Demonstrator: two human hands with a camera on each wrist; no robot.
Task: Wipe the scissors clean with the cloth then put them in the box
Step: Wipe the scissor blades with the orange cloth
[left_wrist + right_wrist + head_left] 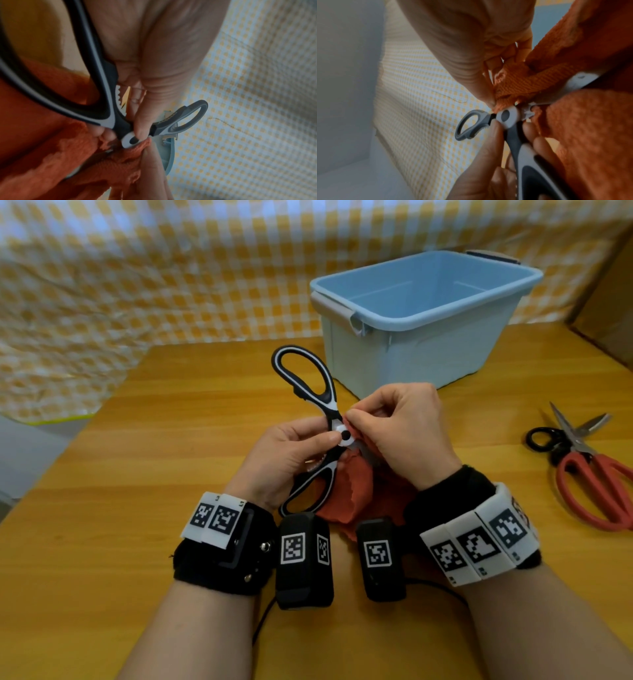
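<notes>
My left hand (291,453) grips the black-and-white scissors (313,392) near the pivot, thumb pressed beside the round screw (133,140). The handles are spread wide, one loop pointing away, the other (308,491) toward my wrist. My right hand (397,429) pinches the orange cloth (356,487) against the scissors right at the pivot (506,116). The cloth (590,128) covers the blades, of which only a bit of metal (580,81) shows. The light blue box (428,313) stands open and empty behind the hands.
A second pair of scissors with red handles (596,477) lies on the wooden table (154,474) at the right. A yellow checked cloth (137,278) hangs behind the table. A cardboard box (609,313) stands at the far right.
</notes>
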